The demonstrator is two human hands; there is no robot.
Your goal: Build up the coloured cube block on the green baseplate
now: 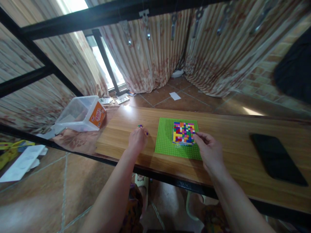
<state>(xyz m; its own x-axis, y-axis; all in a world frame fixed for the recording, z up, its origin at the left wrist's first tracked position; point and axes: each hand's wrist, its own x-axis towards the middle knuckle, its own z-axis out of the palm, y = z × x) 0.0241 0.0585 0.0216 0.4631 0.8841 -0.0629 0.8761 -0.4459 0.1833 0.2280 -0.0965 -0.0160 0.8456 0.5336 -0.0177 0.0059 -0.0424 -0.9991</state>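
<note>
A green studded baseplate [164, 137] lies on the wooden table, and on it stands a low square block of small multicoloured building bricks [184, 133]. My right hand [211, 150] is at the right edge of this block. Its thumb and forefinger are drawn together there; whether a brick is between them is too small to tell. Left of the baseplate, my left hand [138, 139] is closed, palm down, just above the tabletop. A few small loose bricks [146, 133], purple and other colours, peek out around its fingers.
A black tablet-like slab [278, 158] lies on the wooden table [233, 139] at the right. Beyond the left end stands a clear plastic bin [75, 113] with an orange label. A black metal frame [97, 24] with hanging clips crosses above, before curtains. White packaging [23, 163] is at lower left.
</note>
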